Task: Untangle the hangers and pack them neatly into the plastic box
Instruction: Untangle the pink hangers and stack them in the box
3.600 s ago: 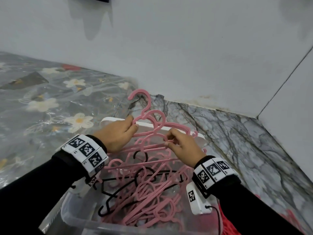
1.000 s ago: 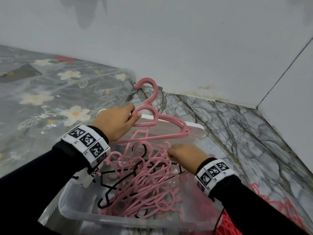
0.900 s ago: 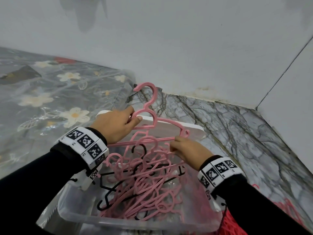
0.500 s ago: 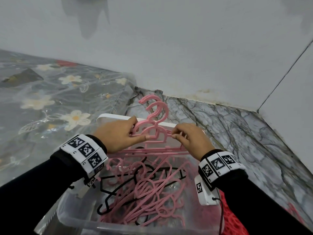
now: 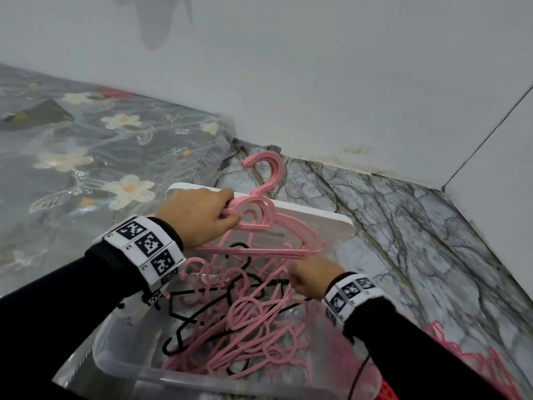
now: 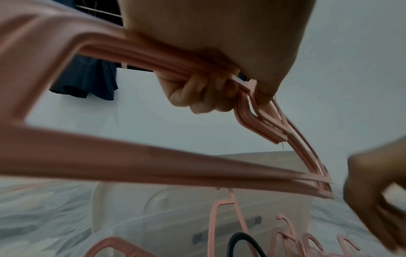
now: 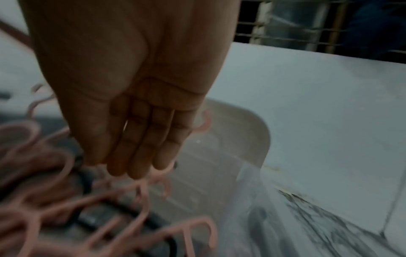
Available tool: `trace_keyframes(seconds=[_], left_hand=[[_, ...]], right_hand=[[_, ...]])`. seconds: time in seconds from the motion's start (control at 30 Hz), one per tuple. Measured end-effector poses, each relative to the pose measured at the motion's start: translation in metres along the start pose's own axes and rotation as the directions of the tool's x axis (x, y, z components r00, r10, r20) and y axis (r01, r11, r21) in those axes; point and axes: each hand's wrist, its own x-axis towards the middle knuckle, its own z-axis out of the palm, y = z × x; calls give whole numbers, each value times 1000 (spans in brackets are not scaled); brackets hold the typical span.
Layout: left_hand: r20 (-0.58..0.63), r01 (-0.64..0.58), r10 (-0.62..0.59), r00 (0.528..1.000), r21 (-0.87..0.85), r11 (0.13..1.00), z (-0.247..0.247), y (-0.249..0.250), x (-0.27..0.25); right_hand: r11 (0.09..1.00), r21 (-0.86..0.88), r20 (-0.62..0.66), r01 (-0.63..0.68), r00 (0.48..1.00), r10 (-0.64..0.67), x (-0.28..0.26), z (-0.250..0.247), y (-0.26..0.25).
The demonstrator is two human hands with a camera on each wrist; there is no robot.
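Observation:
My left hand grips a stack of pink hangers just below their hooks and holds it up over the far end of the clear plastic box. In the left wrist view my fingers curl round the stack. A tangle of pink and black hangers fills the box. My right hand hangs lower, right over the tangle. The right wrist view shows its fingers straight and holding nothing above the blurred tangle.
A white lid leans at the box's far end. A clear sheet with a flower print covers the surface on the left. Marble floor runs to the white walls. More pink hangers lie on something red at the lower right.
My right hand has let go of the stack's right shoulder and dropped down to the tangle in the box. My left hand still holds the stack, whose hooks now stand a little higher.

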Motion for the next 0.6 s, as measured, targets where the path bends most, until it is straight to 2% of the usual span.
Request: trace_keyframes(seconds=[0.1,0.27,0.37,0.5,0.57,0.6], left_hand=[[-13,-8,8,1000,0,1000,1,5,1],[-15,-1,1,1000,-23,1000,0,12,3],[-9,6,-6,1000,2,1000,2,10,5],[8,-17,17,1000,-6,1000,5,8,5],[6,-28,28,1000,-5,1000,6,8,5],[6,-29,29,1000,-5,1000,6,8,5]], right_hand=[[991,-133,177,-19,983,42,19,39,-9],[962,-274,363,-8,925,111,38,82,-14],[916,-401,416,1,891,181,40,94,-15],[869,-485,445,97,883,150,35,108,-23],[864,-488,455,126,881,129,33,112,-26],[890,-442,466,112,876,122,31,111,-27]])
